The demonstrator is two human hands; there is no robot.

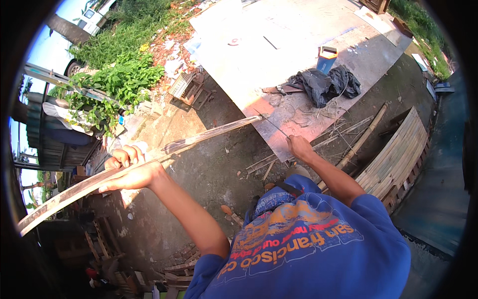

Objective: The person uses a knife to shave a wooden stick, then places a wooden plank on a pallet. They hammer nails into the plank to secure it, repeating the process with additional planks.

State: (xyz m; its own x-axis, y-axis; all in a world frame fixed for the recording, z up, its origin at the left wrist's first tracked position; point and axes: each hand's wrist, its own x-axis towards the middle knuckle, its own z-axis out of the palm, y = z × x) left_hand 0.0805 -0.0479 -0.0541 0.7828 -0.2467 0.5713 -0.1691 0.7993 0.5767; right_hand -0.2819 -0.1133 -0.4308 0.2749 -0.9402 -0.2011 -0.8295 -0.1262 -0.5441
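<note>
Strip of pale brown, dark-streaked wood or bamboo (214, 132), long and narrow, runs from the lower left rim of the view up to the corner of a broad, flat, pale sheet board (264, 74), above bare grey-brown ground (214, 179). The person's left hand (130, 172) has a firm grip around the strip well away from its far end, fingers curled over the top and thumb along the lower side. The person's right hand (299, 147), at the near corner of the board, has its grip closed on a thin, dark, straight tool (275, 124), perhaps a blade; the handle is hidden inside the fist. The tool crosses right at the strip's far end, though whether the two touch is hard to tell. Judging by this pose, the step in hand is working the strip's tip with the tool while the left hand steadies the length. The next move seems to call for a fixed left grip, a controlled right wrist and a clear path for the edge. On the board, farther right, a crumpled black plastic bag (323, 84) lies beside a blue and orange upright object (326, 60), with curly, pale, thin shavings (303, 110) scattered near it. At the far right leans a panel of pale, narrow slats (393, 154).
</note>
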